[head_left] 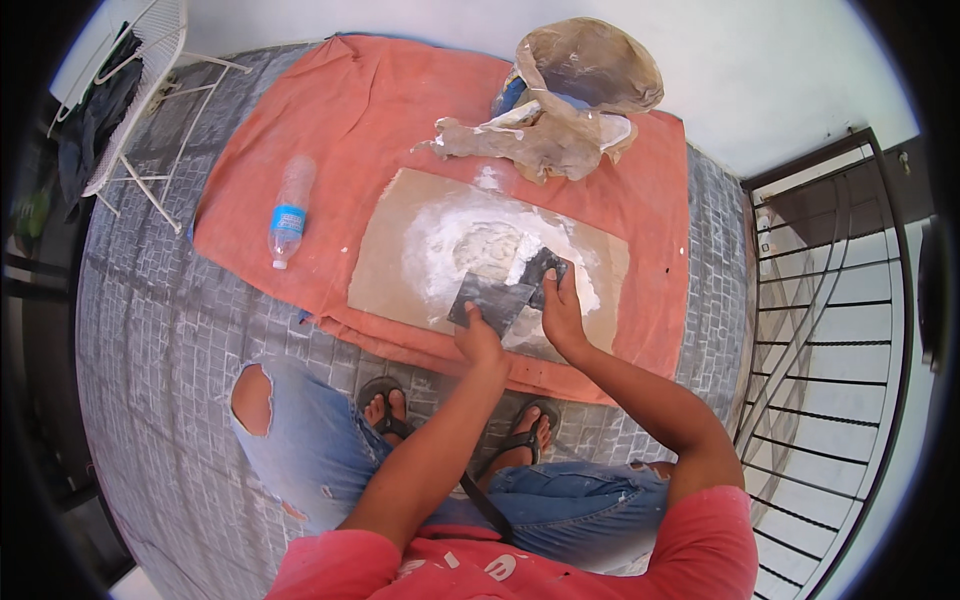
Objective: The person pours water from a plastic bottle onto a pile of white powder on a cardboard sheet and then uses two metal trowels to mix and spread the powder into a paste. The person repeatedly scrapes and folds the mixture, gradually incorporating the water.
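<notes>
My left hand [481,336] grips a dark flat rectangular plate [492,303], its thumb lying on the upper face. A second dark flat plate [541,268], shorter in view, is held by my right hand [563,312]. The two plates meet or overlap at their inner edges; whether they touch is hard to tell. White material clings to the edge of the right one. Just beyond them lies a whitish, paste-like mound [488,247] ringed by white powder [425,250]. It all sits on a brown cardboard sheet [380,270].
An orange cloth [265,130] lies under the cardboard on grey paving [170,350]. At the back, a torn brown paper bag [590,65] stands open, dusted white. A clear bottle with a blue label [290,215] lies left. A white chair [150,90] and a black metal gate [825,380] flank the cloth.
</notes>
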`<state>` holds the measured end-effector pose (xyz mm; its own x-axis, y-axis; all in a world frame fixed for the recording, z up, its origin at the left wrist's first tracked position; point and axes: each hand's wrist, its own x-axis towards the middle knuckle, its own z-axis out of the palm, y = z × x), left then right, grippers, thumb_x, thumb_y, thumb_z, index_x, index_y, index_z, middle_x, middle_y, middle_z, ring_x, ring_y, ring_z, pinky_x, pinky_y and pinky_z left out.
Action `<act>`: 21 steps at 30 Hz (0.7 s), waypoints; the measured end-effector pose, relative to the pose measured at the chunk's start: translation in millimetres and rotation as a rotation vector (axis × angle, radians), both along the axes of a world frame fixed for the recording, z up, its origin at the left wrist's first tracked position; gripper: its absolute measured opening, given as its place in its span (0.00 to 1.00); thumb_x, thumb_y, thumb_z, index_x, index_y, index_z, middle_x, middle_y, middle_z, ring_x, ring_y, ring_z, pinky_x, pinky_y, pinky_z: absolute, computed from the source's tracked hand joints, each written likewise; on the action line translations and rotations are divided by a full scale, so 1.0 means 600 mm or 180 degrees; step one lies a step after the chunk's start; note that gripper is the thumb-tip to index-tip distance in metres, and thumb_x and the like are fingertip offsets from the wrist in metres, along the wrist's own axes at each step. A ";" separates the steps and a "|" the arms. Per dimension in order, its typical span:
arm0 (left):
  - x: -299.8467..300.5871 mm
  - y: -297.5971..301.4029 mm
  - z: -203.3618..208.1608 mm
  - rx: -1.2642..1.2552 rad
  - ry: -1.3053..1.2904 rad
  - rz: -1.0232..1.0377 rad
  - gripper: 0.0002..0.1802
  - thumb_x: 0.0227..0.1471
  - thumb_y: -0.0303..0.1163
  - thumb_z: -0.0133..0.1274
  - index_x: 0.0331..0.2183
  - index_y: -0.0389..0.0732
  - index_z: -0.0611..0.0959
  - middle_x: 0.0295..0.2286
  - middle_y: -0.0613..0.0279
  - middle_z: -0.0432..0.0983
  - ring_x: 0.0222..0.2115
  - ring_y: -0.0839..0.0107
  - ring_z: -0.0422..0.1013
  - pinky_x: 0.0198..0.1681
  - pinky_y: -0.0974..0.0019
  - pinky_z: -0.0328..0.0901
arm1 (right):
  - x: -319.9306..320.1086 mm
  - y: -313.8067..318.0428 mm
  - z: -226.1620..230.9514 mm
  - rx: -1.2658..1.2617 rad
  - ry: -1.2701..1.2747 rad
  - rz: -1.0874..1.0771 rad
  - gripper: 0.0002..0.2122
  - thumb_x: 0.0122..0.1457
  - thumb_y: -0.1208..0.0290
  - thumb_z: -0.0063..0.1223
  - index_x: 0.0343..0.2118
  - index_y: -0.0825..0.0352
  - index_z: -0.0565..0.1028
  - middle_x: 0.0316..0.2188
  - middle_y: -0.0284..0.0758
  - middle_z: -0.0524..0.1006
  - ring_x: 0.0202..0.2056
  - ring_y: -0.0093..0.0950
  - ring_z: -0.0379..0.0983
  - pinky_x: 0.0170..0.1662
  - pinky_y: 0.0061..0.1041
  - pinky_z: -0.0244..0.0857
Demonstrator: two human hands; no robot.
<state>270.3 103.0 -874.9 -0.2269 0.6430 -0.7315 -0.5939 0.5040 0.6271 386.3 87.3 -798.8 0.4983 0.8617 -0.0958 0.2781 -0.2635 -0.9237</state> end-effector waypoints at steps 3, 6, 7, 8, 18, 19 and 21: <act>0.014 -0.002 0.013 0.0013 -0.0192 0.0040 0.28 0.72 0.39 0.55 0.59 0.23 0.76 0.57 0.45 0.77 0.51 0.58 0.77 0.55 0.57 0.72 | -0.002 -0.016 0.000 -0.0111 0.0141 0.0072 0.18 0.81 0.61 0.36 0.63 0.68 0.62 0.49 0.43 0.76 0.50 0.33 0.72 0.57 0.34 0.66; 0.029 0.000 0.024 -0.0115 -0.0406 0.0059 0.26 0.73 0.38 0.54 0.59 0.23 0.76 0.55 0.47 0.78 0.50 0.59 0.78 0.53 0.58 0.73 | -0.001 -0.034 -0.002 -0.0198 0.0056 0.0182 0.17 0.81 0.60 0.37 0.61 0.68 0.63 0.44 0.43 0.77 0.44 0.33 0.73 0.52 0.36 0.68; 0.033 0.001 0.026 -0.0124 -0.0446 0.0076 0.26 0.73 0.38 0.54 0.59 0.24 0.76 0.55 0.47 0.78 0.50 0.60 0.78 0.52 0.58 0.73 | -0.003 -0.041 -0.004 -0.0185 -0.0033 0.0207 0.18 0.81 0.59 0.36 0.61 0.69 0.62 0.42 0.48 0.78 0.43 0.40 0.76 0.50 0.41 0.68; 0.037 0.002 0.027 -0.0134 -0.0486 0.0097 0.26 0.73 0.38 0.54 0.58 0.24 0.77 0.54 0.48 0.78 0.49 0.60 0.78 0.52 0.58 0.73 | -0.004 -0.047 -0.005 -0.0174 -0.0122 0.0234 0.20 0.80 0.57 0.36 0.61 0.70 0.62 0.40 0.52 0.80 0.41 0.47 0.79 0.48 0.45 0.69; 0.056 0.015 0.006 -0.0546 -0.0687 0.0118 0.24 0.73 0.37 0.53 0.57 0.25 0.77 0.52 0.50 0.79 0.47 0.60 0.78 0.50 0.57 0.75 | 0.018 -0.076 0.010 -0.0510 -0.0327 0.0411 0.15 0.80 0.60 0.39 0.56 0.68 0.64 0.32 0.45 0.77 0.35 0.35 0.76 0.41 0.40 0.68; 0.058 0.019 0.005 -0.0548 -0.0702 0.0150 0.23 0.73 0.37 0.53 0.57 0.26 0.77 0.51 0.52 0.79 0.46 0.61 0.79 0.48 0.57 0.77 | 0.020 -0.079 0.012 -0.0631 -0.0335 0.0507 0.14 0.80 0.61 0.39 0.56 0.68 0.64 0.31 0.46 0.77 0.33 0.38 0.76 0.40 0.42 0.68; 0.059 0.030 0.006 -0.0481 -0.0692 0.0189 0.22 0.74 0.37 0.53 0.57 0.28 0.76 0.50 0.53 0.79 0.45 0.62 0.79 0.47 0.56 0.78 | 0.026 -0.085 0.017 -0.0735 -0.0499 0.0674 0.14 0.80 0.62 0.40 0.55 0.68 0.64 0.29 0.48 0.77 0.31 0.44 0.77 0.38 0.45 0.67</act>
<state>305.9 121.3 -871.2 -0.0880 0.5130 -0.8539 -0.7376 0.5425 0.4020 402.0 36.0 -788.4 0.3348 0.9120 -0.2368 0.4828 -0.3819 -0.7881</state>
